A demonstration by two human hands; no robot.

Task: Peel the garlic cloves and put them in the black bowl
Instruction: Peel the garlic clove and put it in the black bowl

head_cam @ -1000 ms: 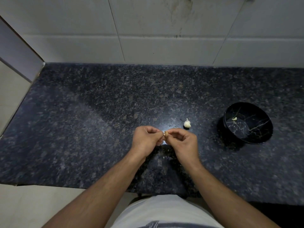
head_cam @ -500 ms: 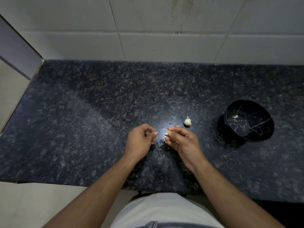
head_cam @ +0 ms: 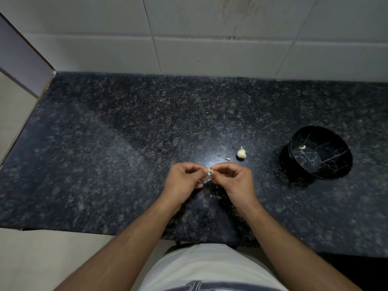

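Over the dark speckled granite counter (head_cam: 105,164), the right hand (head_cam: 233,181) pinches a small pale garlic clove (head_cam: 210,170) between thumb and curled forefinger. The left hand (head_cam: 184,181), fingers curled, meets the clove with its fingertips. A white garlic bulb (head_cam: 241,153) sits just beyond; the round black bowl (head_cam: 340,164) holds one peeled clove (head_cam: 302,147).

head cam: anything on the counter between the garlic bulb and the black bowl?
Nothing: head view shows bare counter between garlic bulb and black bowl.
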